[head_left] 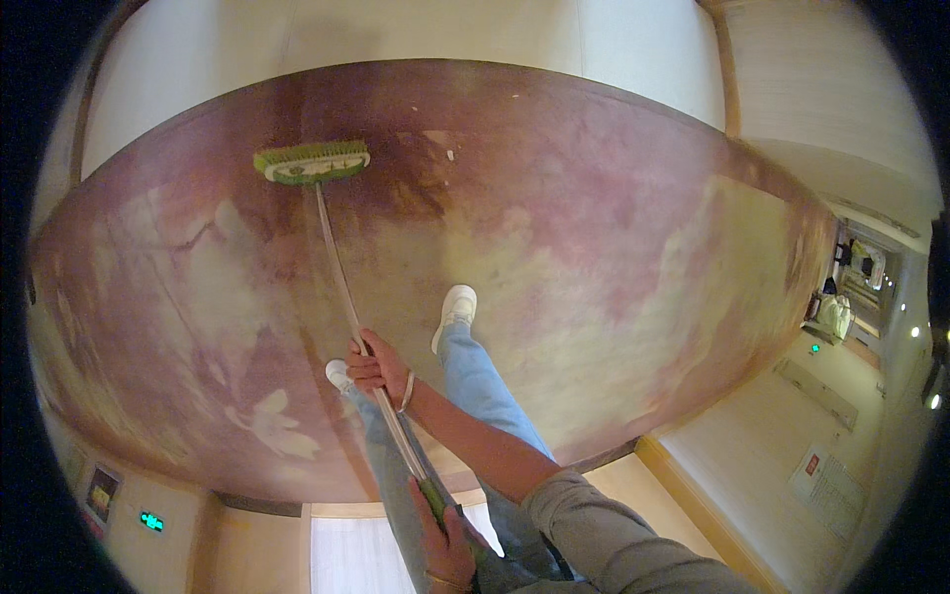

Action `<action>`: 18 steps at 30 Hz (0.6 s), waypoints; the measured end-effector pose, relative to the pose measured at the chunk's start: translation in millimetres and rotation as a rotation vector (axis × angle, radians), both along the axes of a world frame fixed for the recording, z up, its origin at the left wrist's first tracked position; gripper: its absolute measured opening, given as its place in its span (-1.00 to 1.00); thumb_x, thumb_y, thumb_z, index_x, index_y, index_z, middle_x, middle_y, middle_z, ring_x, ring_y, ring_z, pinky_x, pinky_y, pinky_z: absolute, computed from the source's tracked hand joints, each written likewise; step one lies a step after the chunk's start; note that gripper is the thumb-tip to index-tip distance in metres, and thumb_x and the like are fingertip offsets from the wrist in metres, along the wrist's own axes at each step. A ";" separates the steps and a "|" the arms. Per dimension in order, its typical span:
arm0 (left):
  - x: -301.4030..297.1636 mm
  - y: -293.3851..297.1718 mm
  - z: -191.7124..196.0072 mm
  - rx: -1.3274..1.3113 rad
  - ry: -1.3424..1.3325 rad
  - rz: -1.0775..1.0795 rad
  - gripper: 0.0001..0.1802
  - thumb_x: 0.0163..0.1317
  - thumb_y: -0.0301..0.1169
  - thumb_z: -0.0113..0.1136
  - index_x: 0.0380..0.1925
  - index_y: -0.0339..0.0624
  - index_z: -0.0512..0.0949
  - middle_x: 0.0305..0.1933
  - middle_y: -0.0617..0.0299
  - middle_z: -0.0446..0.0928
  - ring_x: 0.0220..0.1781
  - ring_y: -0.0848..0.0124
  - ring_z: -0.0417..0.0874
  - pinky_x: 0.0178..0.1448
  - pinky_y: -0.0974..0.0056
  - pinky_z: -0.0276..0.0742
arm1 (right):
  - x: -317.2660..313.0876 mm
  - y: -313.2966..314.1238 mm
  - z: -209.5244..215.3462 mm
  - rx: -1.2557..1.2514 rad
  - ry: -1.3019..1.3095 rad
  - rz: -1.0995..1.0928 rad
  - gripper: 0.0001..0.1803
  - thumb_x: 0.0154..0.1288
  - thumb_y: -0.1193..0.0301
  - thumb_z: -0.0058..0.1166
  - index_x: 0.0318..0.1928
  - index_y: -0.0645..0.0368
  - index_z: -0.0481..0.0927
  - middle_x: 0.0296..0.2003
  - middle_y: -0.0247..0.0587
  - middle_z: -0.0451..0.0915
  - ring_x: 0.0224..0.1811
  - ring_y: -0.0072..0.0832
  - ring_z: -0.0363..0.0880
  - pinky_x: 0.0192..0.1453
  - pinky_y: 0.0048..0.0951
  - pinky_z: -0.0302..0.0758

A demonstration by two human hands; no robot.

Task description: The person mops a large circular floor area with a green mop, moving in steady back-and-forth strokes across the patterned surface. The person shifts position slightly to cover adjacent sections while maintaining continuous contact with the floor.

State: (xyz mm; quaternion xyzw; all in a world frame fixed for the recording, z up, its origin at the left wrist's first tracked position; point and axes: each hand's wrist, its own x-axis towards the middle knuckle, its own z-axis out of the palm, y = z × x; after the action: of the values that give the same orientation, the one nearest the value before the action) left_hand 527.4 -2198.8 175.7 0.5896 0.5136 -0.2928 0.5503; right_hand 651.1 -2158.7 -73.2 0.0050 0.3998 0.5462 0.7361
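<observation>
A broom with a green-bristled head (314, 163) reaches away from me to the far left of the patterned carpet (594, 257). Its bristles point toward the far wall. Partway down the metal pole (336, 252), my right hand (378, 364) is closed around the shaft, a bracelet on its wrist. Closer to my body, my left hand (447, 544) wraps the green grip (431, 492) at the pole's end. A small white scrap (450, 155) lies on the carpet to the right of the broom head, apart from it.
Pale walls (445, 35) border the carpet at the far side. My white shoes (458, 304) stand on the carpet, one ahead of the other. Down the corridor at right, a pale bag (834, 315) sits among other items. A lit green sign (151, 521) is at lower left.
</observation>
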 end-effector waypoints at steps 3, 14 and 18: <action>51.2 2.0 -1.9 -0.184 -0.005 0.182 -0.37 0.22 -0.49 -0.27 0.28 0.03 -0.17 -0.63 0.17 0.33 -0.74 0.43 0.35 -0.66 0.31 0.40 | 5.5 -31.8 -39.4 0.039 0.206 -0.042 -0.66 0.25 0.08 -0.19 -0.48 0.06 0.29 -0.78 -0.57 0.10 -0.84 -0.79 0.02 -0.89 -0.76 -0.01; 44.3 -3.2 21.8 -0.304 0.030 0.199 -0.39 0.25 -0.40 -0.23 0.27 -0.04 -0.18 -0.63 0.17 0.37 -0.73 0.45 0.41 -0.65 0.35 0.40 | 42.7 -61.4 26.6 -0.215 -0.077 0.029 -0.64 0.26 0.03 -0.21 -0.50 0.02 0.29 -0.79 -0.57 0.02 -0.84 -0.79 -0.04 -0.89 -0.76 -0.01; 49.9 3.7 11.0 -0.125 -0.087 0.420 -0.38 0.25 -0.43 -0.26 0.28 -0.01 -0.21 -0.61 0.19 0.33 -0.75 0.46 0.36 -0.67 0.37 0.37 | 30.9 17.5 15.3 -0.073 -0.120 0.102 -0.64 0.22 0.01 -0.16 -0.52 0.00 0.29 -0.79 -0.60 0.05 -0.85 -0.78 -0.03 -0.89 -0.73 -0.02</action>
State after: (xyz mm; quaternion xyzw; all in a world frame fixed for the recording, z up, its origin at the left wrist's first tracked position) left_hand 577.2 -2195.1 186.6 0.4463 0.5819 -0.1774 0.6564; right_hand 682.0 -2141.2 -57.9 -0.0750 0.3742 0.5672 0.7298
